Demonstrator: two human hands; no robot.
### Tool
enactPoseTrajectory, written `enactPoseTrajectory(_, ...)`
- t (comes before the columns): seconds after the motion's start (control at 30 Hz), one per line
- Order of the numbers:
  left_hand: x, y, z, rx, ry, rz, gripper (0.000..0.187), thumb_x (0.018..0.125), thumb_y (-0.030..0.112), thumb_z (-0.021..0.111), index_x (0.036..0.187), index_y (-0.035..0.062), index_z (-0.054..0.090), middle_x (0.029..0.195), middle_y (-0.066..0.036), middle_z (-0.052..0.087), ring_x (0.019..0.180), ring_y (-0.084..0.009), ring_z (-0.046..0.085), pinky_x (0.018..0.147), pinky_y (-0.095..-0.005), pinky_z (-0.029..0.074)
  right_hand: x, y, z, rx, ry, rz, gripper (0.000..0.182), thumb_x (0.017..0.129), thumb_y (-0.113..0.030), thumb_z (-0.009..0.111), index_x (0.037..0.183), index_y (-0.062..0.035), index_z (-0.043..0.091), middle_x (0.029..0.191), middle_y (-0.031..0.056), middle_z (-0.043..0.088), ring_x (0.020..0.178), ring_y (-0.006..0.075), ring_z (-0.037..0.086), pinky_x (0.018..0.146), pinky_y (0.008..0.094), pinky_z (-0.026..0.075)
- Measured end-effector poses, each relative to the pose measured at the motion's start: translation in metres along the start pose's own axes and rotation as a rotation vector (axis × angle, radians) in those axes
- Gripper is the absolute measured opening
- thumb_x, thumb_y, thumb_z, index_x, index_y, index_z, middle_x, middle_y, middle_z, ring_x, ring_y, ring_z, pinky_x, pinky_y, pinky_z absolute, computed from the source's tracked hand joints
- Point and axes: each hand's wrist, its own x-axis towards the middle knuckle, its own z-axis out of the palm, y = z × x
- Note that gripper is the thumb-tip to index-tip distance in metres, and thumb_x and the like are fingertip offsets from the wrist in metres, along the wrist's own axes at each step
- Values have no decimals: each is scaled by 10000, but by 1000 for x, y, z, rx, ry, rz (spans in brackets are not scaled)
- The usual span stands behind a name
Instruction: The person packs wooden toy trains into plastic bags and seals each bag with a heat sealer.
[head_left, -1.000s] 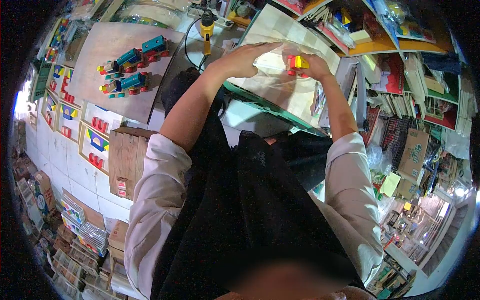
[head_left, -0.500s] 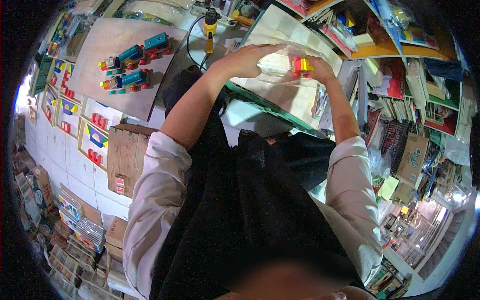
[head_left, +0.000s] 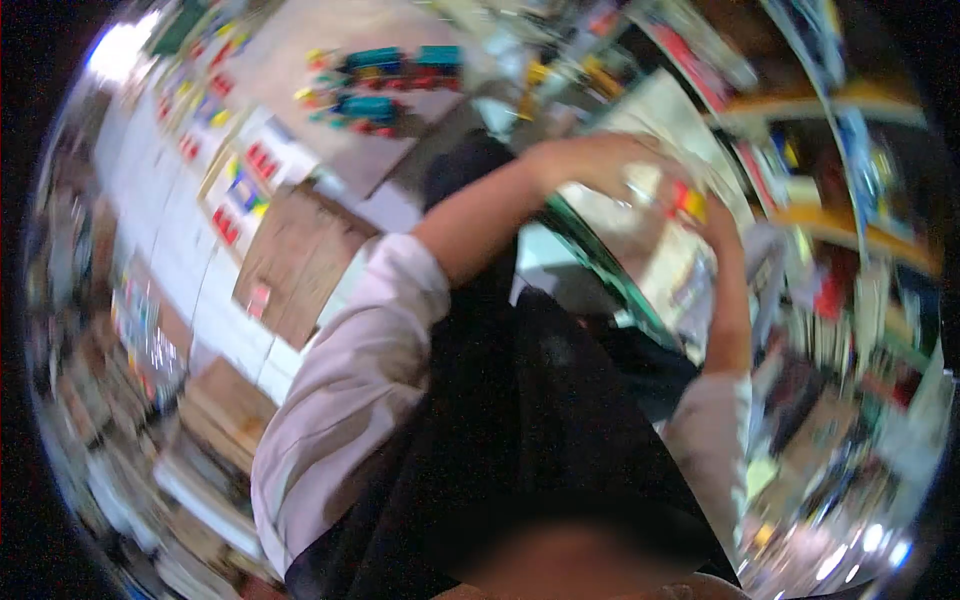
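Note:
The view is smeared by motion. My right hand point(head_left: 715, 222) is closed around the side of a small red and yellow toy piece point(head_left: 688, 202) with clear plastic about it. To its left, my left hand point(head_left: 592, 163) reaches over the plastic film point(head_left: 642, 185); blur hides whether its fingers grip the film. Both hands are above a pale board point(head_left: 675, 285) with a green edge. Teal toy train cars point(head_left: 376, 62) with red wheels stand at the upper left, away from both hands.
The train cars stand on a wooden board point(head_left: 285, 45). Below it are a wooden crate point(head_left: 305, 255) and trays with coloured blocks point(head_left: 240, 190). Packed shelves point(head_left: 840, 215) line the right side. Cardboard boxes point(head_left: 225, 405) lie at the lower left.
The view has swung, shifting the scene right and somewhat down. My left hand is nearer the toy piece, and the hands are closer together.

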Motion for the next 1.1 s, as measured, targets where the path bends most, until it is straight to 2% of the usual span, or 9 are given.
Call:
enactPoseTrajectory(0.1,-27,20,-67,-66,61,-137,630,640,99,682,1237,126,482,1291,-167,441,1040,-291,545,831,-339,462,-36,-58,-38,10,67,50,625,627,-173,763,1180,-47,501,1069,183,588,990,332,565,838,376,457)
enactPoseTrajectory(0.2,-83,-2,-115,-58,528,-4,474,680,115,697,1134,86,562,1287,-123,453,931,-173,579,699,-308,478,-51,-130,-75,70,91,-35,488,669,-154,742,1086,14,552,1000,216,604,947,328,587,801,357,470)
enactPoseTrajectory(0.23,-116,5,-140,-131,573,-335,457,702,83,685,1141,86,557,1290,-111,449,978,-182,566,724,-279,481,-49,-154,-85,207,126,-109,451,687,-157,727,1069,14,560,992,209,609,934,315,595,789,351,471)
enactPoseTrajectory(0.33,-217,-47,-189,173,748,-561,507,692,47,682,1173,102,531,1299,-115,432,1103,-238,507,842,-327,483,-30,-227,-98,328,198,-369,329,728,-164,690,981,17,583,914,184,624,863,279,613,735,345,472)
enactPoseTrajectory(0.5,-347,-121,-235,755,326,-951,767,585,82,742,1267,229,423,1357,-119,349,1227,-371,339,971,-449,374,67,-350,-79,80,-31,-639,378,666,-298,720,885,-21,588,812,168,608,801,346,575,690,416,451)
enactPoseTrajectory(0.67,-332,-131,-250,843,-127,-1098,949,483,120,800,1309,288,366,1433,-54,213,1274,-365,249,923,-520,394,179,-452,-6,42,-22,-862,624,597,-332,765,1075,-29,503,965,182,603,934,344,574,807,409,464)
enactPoseTrajectory(0.83,-354,-186,-251,682,-121,-785,578,520,248,773,1068,181,602,1048,-80,596,921,-273,591,791,-365,483,222,-500,46,16,-166,-545,803,518,-356,822,1182,-77,466,1051,185,582,1027,313,547,869,403,451)
enactPoseTrajectory(1.0,-353,-178,-238,694,-122,-887,294,690,265,636,969,173,619,864,-92,611,817,-286,606,704,-393,491,215,-495,94,144,168,-521,785,521,-177,812,1221,-109,463,1077,170,574,1003,321,554,873,414,443)
enactPoseTrajectory(1.1,-356,-170,-230,667,-53,-865,268,699,210,634,958,140,624,856,-118,619,794,-306,607,696,-390,491,216,-485,89,245,205,-567,482,579,-37,707,1043,-107,596,938,153,623,922,331,583,794,418,478)
